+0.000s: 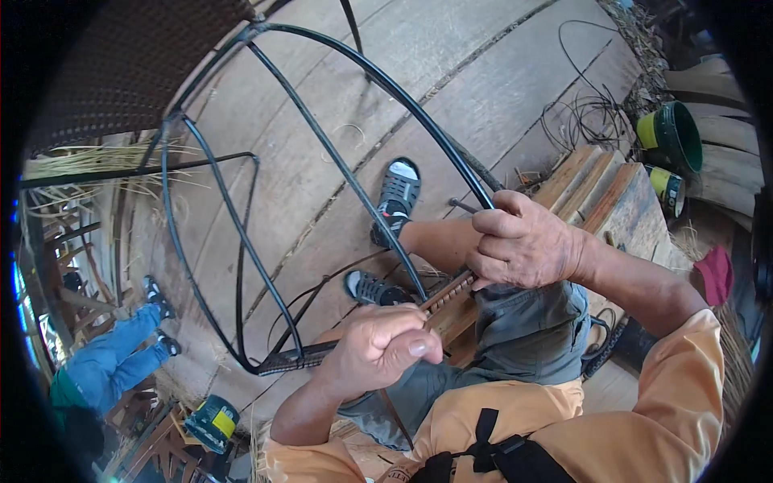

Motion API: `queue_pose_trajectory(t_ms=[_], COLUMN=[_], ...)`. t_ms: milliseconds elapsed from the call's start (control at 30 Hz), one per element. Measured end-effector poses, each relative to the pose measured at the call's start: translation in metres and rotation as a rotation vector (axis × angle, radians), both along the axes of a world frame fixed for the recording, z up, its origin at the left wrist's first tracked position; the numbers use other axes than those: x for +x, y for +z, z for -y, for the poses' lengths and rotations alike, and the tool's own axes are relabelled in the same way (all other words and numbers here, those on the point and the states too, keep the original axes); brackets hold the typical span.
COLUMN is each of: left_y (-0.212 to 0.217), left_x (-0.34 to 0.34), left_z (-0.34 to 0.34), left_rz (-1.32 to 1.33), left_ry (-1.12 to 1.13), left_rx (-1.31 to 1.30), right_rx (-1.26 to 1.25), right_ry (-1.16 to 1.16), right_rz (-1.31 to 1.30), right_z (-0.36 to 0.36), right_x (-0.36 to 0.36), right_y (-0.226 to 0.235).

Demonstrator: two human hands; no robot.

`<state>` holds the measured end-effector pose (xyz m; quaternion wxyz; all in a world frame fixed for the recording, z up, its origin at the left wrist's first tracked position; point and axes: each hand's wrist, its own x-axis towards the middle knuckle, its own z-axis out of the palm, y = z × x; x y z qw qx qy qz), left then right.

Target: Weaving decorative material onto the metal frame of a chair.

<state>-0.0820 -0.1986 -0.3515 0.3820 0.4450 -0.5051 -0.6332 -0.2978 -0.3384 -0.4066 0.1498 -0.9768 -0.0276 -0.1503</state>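
Black metal frame (441, 137) leans across the person's lap, just above the grey trousers (531, 334), reaching away over the plank floor (459, 60) to the upper left, where a dark woven panel (113, 76) adjoins it. Its thin tubes fan down from that end toward the person. The near rail (448, 295), partly bound in brown strip, has its long axis on a diagonal, from lower left up to the right. At the rail's right end, the right hand (523, 241) has its grip clamped on the frame, fingers curled round the tube. The left hand (385, 344) lies over the rail, thumb toward the right; its fingers are partly hidden, so I cannot tell how tightly its grip closes, or on what. Below it hangs a narrow brown strand (397, 414).
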Motion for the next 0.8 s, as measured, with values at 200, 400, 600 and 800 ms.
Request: queue_pose_trajectory(t_ms=[200,400,600,800], left_y=[-0.015,-0.030,-0.016,0.033], left_x=[0.003,-0.013,-0.017,0.014], left_z=[-0.008,-0.035,-0.029,-0.047], left_rz=[-0.092,-0.141,-0.223,0.926], left_ry=[0.161,0.469,0.524,0.372], left_rx=[0.096,-0.056,0.040,0.030], right_rx=[-0.012,0.051,0.622,0.481], right_ry=[-0.065,-0.175,-0.740,-1.610], right_rz=[-0.055,0.020,0.274,-0.194], right_z=[-0.002,-0.024,-0.096,-0.149], right_x=[0.000,0.001,-0.100,-0.268], right_y=[0.006,0.000,0.023,-0.042])
